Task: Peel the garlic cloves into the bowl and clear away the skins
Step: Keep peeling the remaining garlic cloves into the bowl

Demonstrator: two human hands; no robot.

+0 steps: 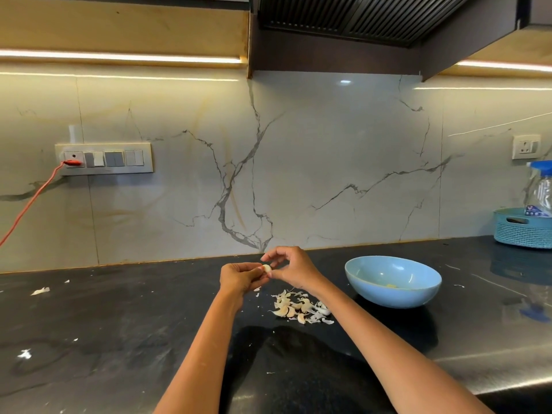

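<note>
Garlic clove (266, 268), small and pale, is pinched between two hands just above the black table (119, 324), slightly below the middle of the frame. It is held by the left hand (241, 277), whose fingers are curled round it, while the tip of the clove is nipped by the thumb and forefinger of the right hand (291, 265), with the other fingers of that hand lifted and loosely bent. Both grips are thus closed on the same clove; whether any skin is already loose cannot be made out.

Below the hands and a little to the right, a small heap of cloves and papery skins (300, 307) is spread on the table. To the right of the hands, well apart from the heap, a light blue bowl (392, 280) is set; something pale yellow lies at its bottom, probably peeled garlic. Stray flakes of skin (40, 291) are scattered toward the left edge of the frame.

The clove is judged to be light, firm and somewhat slippery once bare, so it is best gripped across its thick middle, with the skin taken at the pointed end. The skins are thought to be dry, brittle and nearly weightless, easily blown about, and better swept together than picked up singly.

At the far right a teal basket (521, 231) with a spray bottle (540, 189) is seen.
</note>
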